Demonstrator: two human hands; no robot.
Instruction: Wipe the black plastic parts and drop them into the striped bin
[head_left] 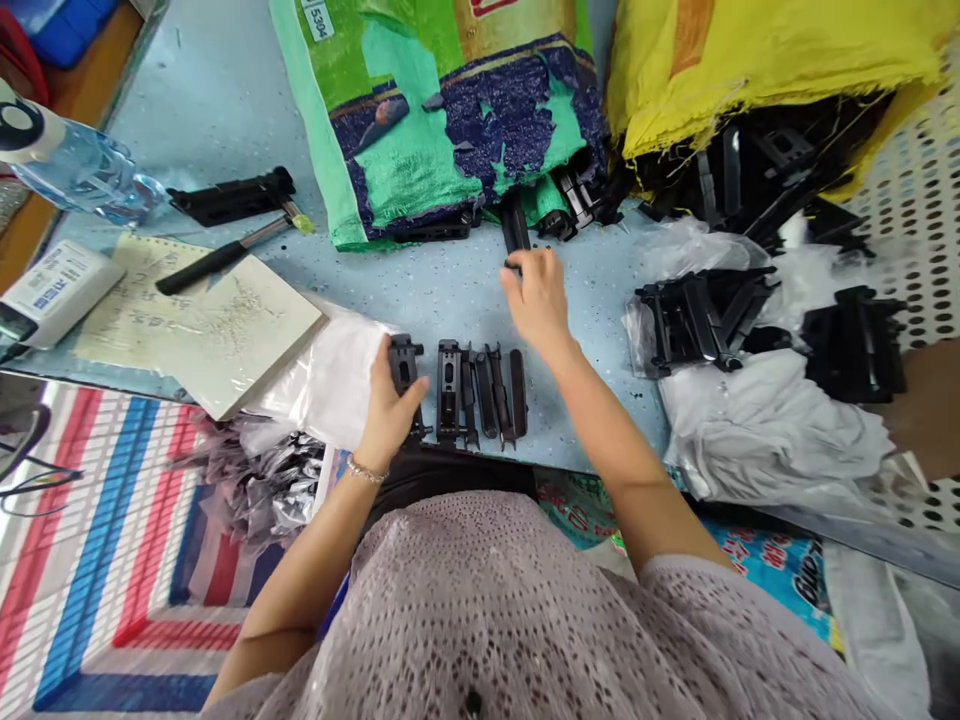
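Note:
At the table's front edge my left hand (391,402) is closed around a black slotted plastic part (405,362), its thumb on the near right side and its fingers on the left. Just right of it, several similar black parts (480,392) lie side by side in a row. Farther back, my right hand (538,300) is closed on the near end of a long black plastic piece (514,225). The far end of that piece reaches to the mouth of a green woven sack (450,120), where more black parts (577,200) stick out.
A yellow sack (772,60) spills black parts at the right, near bagged parts (705,315) and white cloth (772,420). To the left are a black-handled hammer (217,262), a pad (247,320), a water bottle (82,160) and a white box (60,290). A striped bag (112,540) hangs below.

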